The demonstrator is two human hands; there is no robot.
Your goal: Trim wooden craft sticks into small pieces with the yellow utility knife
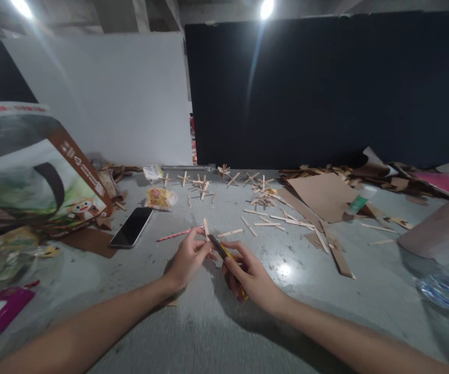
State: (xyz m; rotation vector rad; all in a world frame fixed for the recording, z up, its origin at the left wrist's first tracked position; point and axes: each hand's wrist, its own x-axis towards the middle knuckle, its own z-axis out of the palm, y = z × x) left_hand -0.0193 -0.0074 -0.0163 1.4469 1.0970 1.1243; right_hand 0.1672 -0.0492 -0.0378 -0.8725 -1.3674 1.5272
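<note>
In the middle of the grey table, my left hand [189,259] pinches a pale wooden craft stick [206,227] that points upward. My right hand [250,275] is wrapped round a yellow and black utility knife [228,254]. The knife's dark front end meets the stick close to my left fingertips; whether the blade cuts into it I cannot tell. Just beyond my hands lie a red-and-white striped pencil-like stick [175,235] and a loose craft stick [230,233]. Further back stand several small crosses of joined sticks [203,189].
A phone [132,227] and a wrapped snack [159,198] lie left of centre, by a large printed bag [53,171]. Right are loose sticks [269,224], cardboard [321,195], a green-labelled tube [361,200] and a clear plastic roll [445,291]. A magenta object [4,311] sits front left.
</note>
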